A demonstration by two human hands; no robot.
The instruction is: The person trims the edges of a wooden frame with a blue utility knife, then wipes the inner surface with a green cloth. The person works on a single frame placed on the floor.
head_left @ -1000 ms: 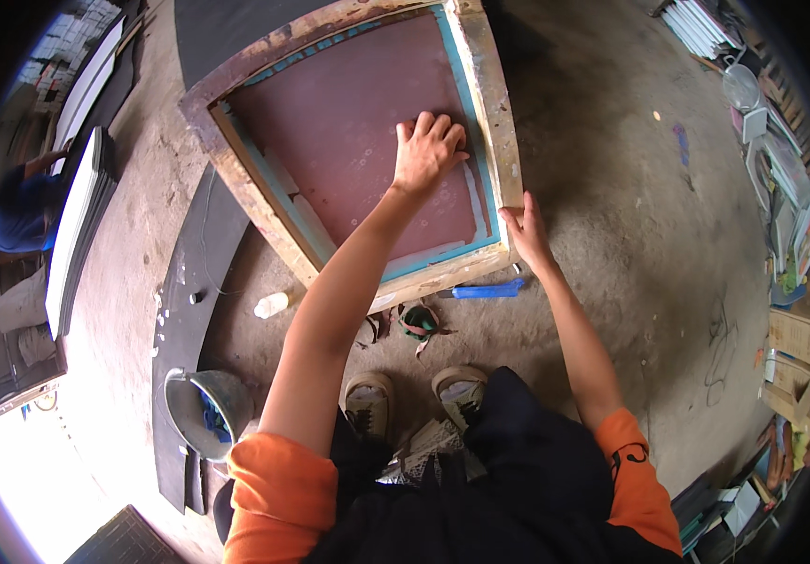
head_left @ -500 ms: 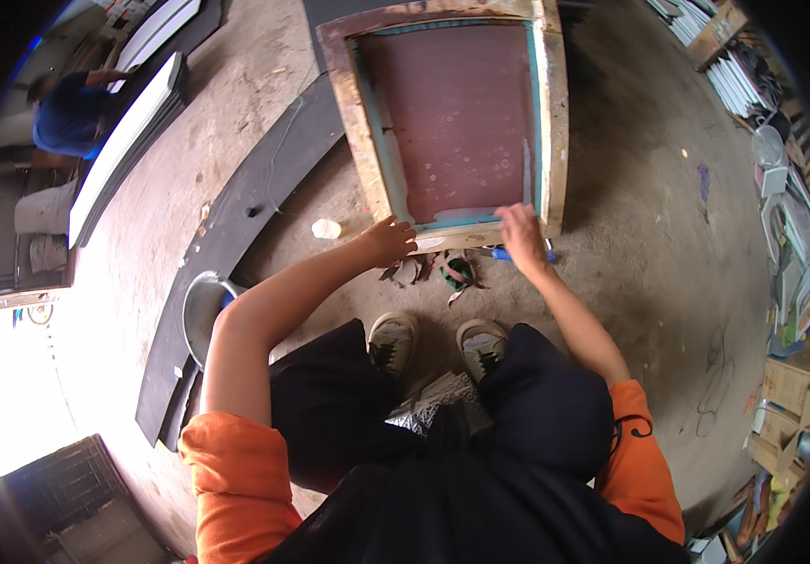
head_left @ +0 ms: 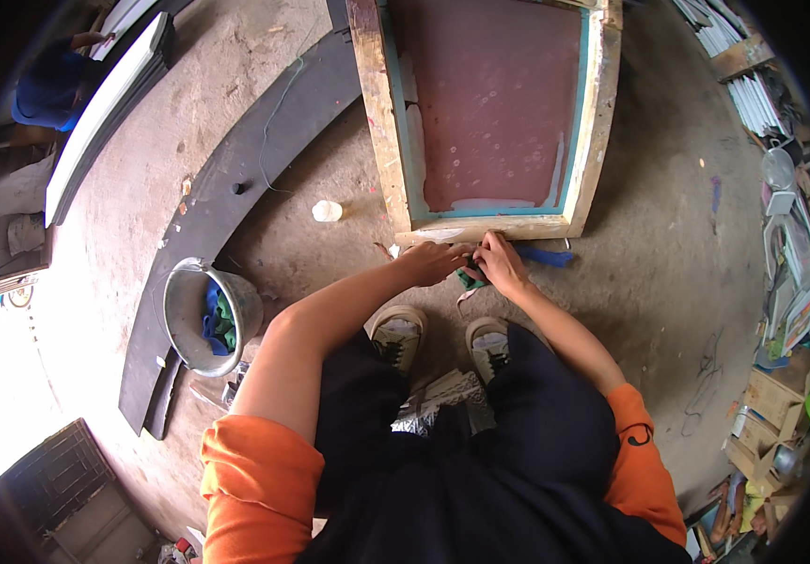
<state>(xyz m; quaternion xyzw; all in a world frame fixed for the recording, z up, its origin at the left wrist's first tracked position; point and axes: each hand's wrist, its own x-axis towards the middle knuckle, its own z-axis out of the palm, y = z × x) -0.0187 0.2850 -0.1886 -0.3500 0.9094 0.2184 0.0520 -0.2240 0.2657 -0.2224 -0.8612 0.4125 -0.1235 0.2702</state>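
A worn wooden screen-printing frame [head_left: 485, 229] with a dark reddish mesh [head_left: 494, 113] and teal inner edges is in front of me. At its near edge my left hand [head_left: 431, 264] and my right hand [head_left: 502, 264] meet, fingers bent and close together. Between and below them is a crumpled green cloth [head_left: 470, 281] with a pale strip hanging from it. The fingers of both hands are closed; what they grip is mostly hidden. Just right of my right hand lies a blue cloth-like strip [head_left: 546, 256].
To my left stands a metal bucket [head_left: 247, 305] with blue and green cloths inside, beside a long dark curved panel [head_left: 235, 164]. A small whitish cup [head_left: 327, 211] sits on the floor. Boxes [head_left: 770, 404] and clutter line the right. A person in blue [head_left: 43, 89] is at far left.
My hands have come together below the frame's near edge; before, they were apart at its near corners. The view has shifted, and the frame appears further up and right.
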